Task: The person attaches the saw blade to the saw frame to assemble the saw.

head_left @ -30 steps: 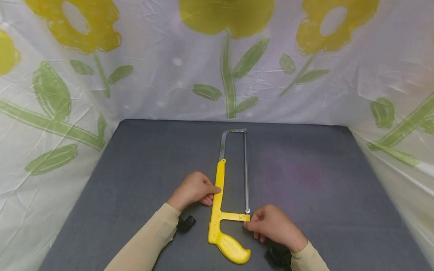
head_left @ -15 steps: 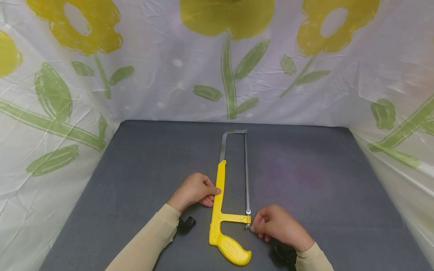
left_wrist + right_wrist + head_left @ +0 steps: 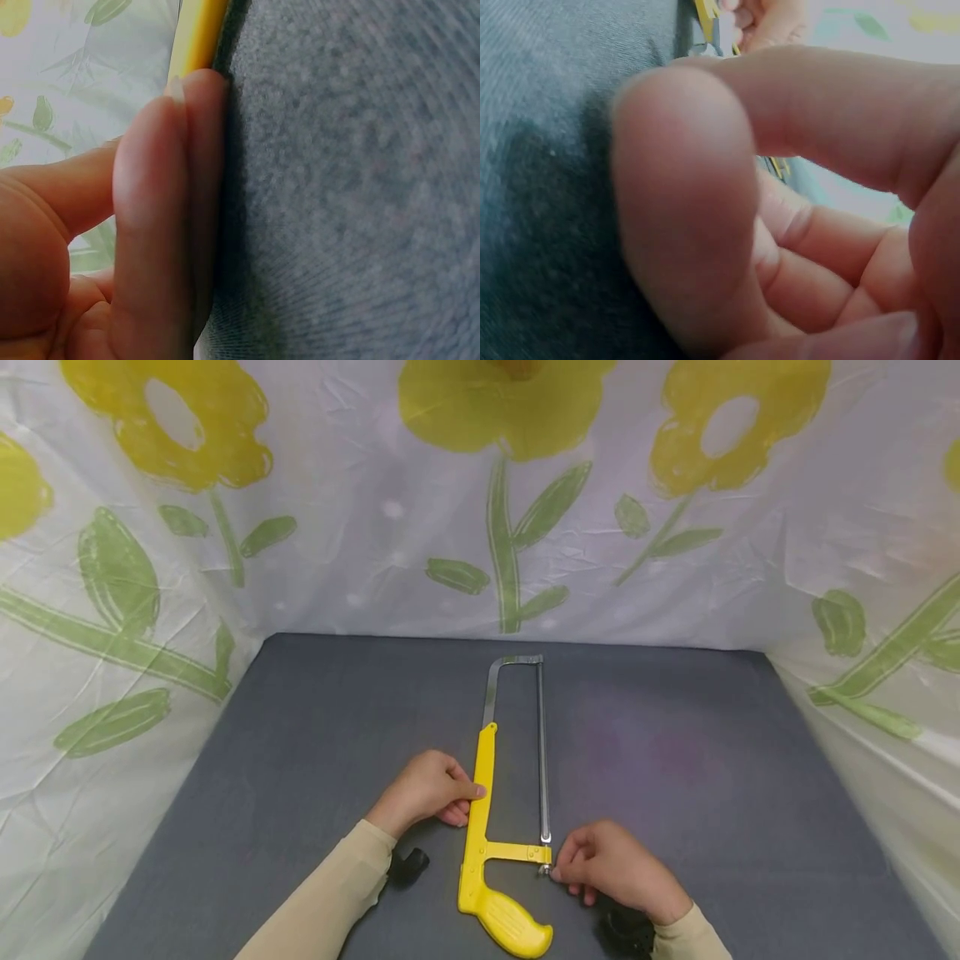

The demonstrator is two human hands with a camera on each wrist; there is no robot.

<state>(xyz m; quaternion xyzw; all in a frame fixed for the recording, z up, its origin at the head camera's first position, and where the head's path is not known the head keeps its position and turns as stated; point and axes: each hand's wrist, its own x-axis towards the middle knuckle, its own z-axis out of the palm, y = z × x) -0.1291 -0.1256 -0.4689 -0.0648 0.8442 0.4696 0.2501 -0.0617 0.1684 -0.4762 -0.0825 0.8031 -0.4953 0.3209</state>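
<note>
A hacksaw (image 3: 483, 768) with a yellow handle lies flat on the dark grey table, its silver blade bar to the right. With thumb and fingers my left hand (image 3: 435, 789) pinches the yellow part of the frame. In the left wrist view, the left fingers (image 3: 150, 172) lie beside the yellow frame (image 3: 196, 37). My right hand (image 3: 615, 868) has its fingers curled, with thumb and index fingertips on the right side of the wing nut (image 3: 544, 871) below the blade. The right wrist view shows the right thumb (image 3: 682, 165) large and blurred; the contact is mostly hidden.
The dark grey table (image 3: 712, 777) surrounds the saw on all sides. A white sheet (image 3: 360, 552) printed with yellow flowers hangs behind and at both sides. Dark wrist devices show beneath each wrist, the left one (image 3: 408, 867) close to the saw.
The right fingertips first covered the wing nut, then shifted slightly right and down, leaving part of it showing. My left hand keeps its pinch on the frame. The view tilted up slightly.
</note>
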